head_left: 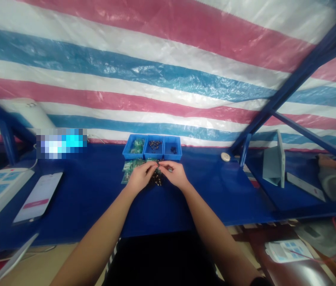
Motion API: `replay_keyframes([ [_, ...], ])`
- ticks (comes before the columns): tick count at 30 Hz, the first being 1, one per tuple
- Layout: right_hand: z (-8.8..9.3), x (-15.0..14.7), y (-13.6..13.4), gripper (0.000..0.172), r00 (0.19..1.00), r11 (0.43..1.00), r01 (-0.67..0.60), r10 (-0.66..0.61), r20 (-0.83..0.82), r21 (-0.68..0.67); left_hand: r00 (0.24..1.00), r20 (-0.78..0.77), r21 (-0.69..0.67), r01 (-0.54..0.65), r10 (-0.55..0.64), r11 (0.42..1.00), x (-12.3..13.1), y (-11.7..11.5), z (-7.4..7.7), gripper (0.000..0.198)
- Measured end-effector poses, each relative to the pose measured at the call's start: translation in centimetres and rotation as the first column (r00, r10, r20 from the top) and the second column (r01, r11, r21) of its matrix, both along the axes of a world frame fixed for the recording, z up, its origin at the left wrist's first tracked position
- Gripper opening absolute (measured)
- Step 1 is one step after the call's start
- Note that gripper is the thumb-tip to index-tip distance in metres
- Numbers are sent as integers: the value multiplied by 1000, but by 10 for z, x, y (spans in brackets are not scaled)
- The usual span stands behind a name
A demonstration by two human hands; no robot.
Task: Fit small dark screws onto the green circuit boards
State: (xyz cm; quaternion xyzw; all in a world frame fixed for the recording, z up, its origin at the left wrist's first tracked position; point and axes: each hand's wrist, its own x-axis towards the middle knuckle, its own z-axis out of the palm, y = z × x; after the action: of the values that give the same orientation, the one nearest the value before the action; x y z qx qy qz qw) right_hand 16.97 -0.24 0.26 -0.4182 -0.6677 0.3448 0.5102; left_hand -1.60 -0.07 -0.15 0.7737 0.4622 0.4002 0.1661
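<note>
Left grip [140, 176] and right grip [174, 173] pinch a tiny dark piece [157, 164], details blurred.

We see a big sheet [168, 73] with wide pinkish-red, white and blue stripes. Our table [215, 190] is dark blue, like the poles [287, 90]. Our boxes [153, 155] are brighter blue. The bags [128, 165] look green, the little bits [157, 180] black and gold. We see a white phone screen [39, 196] with a pink bar, and black clothes [162, 260] with white stripes.
</note>
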Motion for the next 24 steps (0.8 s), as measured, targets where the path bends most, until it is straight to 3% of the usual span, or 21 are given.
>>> replay_keyframes([
  [24, 2, 0, -1, 26, 1000, 1000, 0, 0, -11, -8, 1000, -12, 7, -8, 8, 1000, 0, -1, 1, 29],
])
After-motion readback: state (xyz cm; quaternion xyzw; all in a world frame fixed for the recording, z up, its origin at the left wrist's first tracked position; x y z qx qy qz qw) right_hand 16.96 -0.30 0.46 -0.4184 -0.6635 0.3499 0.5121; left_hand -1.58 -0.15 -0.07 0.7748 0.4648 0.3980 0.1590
